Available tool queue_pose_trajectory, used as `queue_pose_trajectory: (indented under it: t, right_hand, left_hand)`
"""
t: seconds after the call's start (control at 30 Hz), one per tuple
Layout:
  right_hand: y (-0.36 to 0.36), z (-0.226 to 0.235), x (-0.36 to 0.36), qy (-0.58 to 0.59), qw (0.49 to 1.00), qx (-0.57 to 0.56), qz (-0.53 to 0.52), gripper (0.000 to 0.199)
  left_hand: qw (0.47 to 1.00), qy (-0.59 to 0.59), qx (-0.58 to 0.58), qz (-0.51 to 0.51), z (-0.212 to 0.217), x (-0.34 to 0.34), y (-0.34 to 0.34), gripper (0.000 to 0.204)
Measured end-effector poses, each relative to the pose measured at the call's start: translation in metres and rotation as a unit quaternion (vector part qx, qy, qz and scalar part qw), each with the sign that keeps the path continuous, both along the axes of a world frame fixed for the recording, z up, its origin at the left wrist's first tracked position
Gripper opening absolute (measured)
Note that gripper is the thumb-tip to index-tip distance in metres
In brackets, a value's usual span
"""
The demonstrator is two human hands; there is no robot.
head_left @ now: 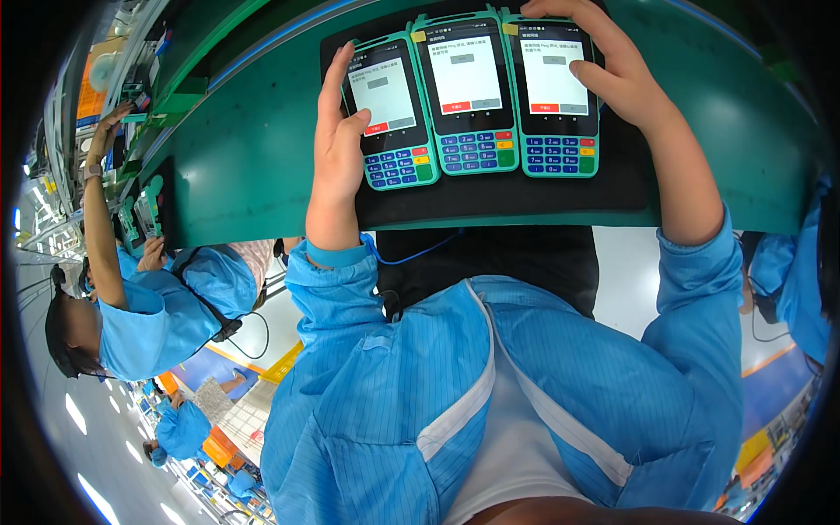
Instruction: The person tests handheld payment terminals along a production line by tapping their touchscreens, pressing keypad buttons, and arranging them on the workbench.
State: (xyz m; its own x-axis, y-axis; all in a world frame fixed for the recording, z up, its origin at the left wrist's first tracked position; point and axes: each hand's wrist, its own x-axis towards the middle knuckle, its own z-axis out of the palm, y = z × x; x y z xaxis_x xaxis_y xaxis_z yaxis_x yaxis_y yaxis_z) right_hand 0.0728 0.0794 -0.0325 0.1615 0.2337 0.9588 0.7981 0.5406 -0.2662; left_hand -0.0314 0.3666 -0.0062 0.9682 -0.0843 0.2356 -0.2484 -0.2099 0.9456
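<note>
Stiff, probably light card machines (465, 92), best side-held, are being touched by left grip (339, 150) and right grip (628, 86), both wide.

Three green-edged card machines stand side by side on a black mat (490, 197) over a green worktop (245, 131), their screens lit white above blue keypads. The left hand (338, 144) is beside the left card machine (385, 118), fingers along its outer edge, thumb over the screen's side. The middle card machine (464, 92) sits between the hands. The right hand (619, 79) spreads over the right card machine (553, 101), fingers at its top, thumb over the screen's right edge. At left, a co-worker in blue (157, 324) raises an arm.
</note>
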Motion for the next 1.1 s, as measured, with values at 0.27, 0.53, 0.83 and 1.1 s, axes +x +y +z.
queue_pose_trajectory:
  t: [0.27,0.53,0.83,1.1]
  right_hand:
    - [0.000,-0.001,0.003,-0.005,1.000,-0.005,-0.009,0.049]
    - [-0.002,-0.001,0.002,-0.005,1.000,-0.009,-0.013,0.050]
    - [-0.001,-0.001,0.002,-0.008,1.000,-0.004,-0.013,0.050]
    - [-0.003,-0.013,0.008,-0.003,1.000,-0.009,-0.011,0.050]
  left_hand:
    - [1.000,0.001,0.007,-0.007,-0.001,0.003,0.003,0.071]
    - [1.000,0.002,0.001,-0.012,-0.001,0.003,0.003,0.071]
    - [1.000,-0.013,0.018,-0.017,-0.004,0.002,0.003,0.073]
    - [1.000,0.005,-0.009,-0.019,-0.002,0.001,0.005,0.050]
